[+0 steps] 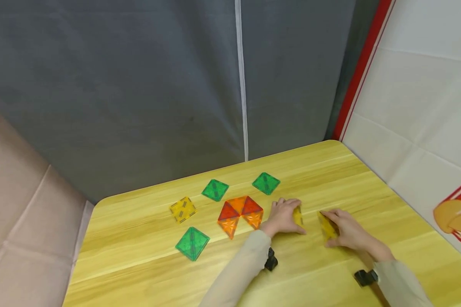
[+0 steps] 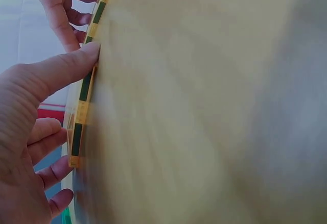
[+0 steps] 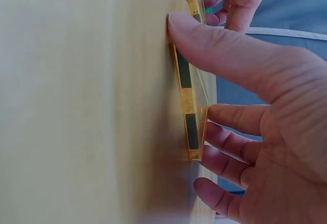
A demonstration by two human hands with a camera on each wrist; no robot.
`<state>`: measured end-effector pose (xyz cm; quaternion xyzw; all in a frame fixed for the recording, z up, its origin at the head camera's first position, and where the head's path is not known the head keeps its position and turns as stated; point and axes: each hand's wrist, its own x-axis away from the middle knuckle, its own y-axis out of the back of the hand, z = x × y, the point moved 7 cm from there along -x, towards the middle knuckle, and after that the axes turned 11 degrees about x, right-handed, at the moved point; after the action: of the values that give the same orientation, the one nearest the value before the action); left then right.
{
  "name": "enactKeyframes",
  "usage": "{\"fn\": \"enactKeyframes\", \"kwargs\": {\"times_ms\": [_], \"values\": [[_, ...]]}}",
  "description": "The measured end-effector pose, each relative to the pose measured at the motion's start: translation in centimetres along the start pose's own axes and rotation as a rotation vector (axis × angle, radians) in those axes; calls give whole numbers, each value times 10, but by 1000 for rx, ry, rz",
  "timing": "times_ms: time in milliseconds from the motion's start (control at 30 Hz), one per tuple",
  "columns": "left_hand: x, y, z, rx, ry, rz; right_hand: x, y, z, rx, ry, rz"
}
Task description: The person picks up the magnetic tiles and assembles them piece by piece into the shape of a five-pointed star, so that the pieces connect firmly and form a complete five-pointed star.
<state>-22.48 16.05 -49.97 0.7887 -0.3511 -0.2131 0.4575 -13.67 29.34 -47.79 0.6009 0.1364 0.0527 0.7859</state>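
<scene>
My left hand (image 1: 285, 216) grips a translucent yellow magnetic tile (image 1: 298, 216) between thumb and fingers, right of the red and orange pieces. In the left wrist view, dark magnet strips line this tile's edge (image 2: 76, 137). To its right, my right hand (image 1: 347, 230) holds a second yellow magnetic tile (image 1: 328, 228). The right wrist view shows the thumb on that tile's near edge (image 3: 191, 132) and the fingers along its far side. Both tiles are at the tabletop, a small gap apart in the head view. The hands partly cover them.
Red and orange triangular tiles (image 1: 250, 206) form an arch on the wooden table (image 1: 138, 256). Green tiles lie behind it (image 1: 215, 190), farther right (image 1: 266, 183) and front left (image 1: 192, 244). A yellow square tile (image 1: 182, 209) lies left. A grey curtain (image 1: 138, 85) hangs behind.
</scene>
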Motion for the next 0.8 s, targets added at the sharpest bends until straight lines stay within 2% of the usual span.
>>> {"fn": "enactKeyframes", "kwargs": {"times_ms": [167, 333, 567, 800], "values": [[4, 5, 15, 37, 29, -12, -19, -7, 2, -23, 15, 36], [5, 10, 25, 59, 50, -16, -42, -13, 4, -37, 28, 57], [4, 13, 32, 81, 90, -31, -73, -21, 9, -78, 42, 99], [2, 15, 35, 108, 96, -42, -91, -28, 14, -128, 41, 128]]}}
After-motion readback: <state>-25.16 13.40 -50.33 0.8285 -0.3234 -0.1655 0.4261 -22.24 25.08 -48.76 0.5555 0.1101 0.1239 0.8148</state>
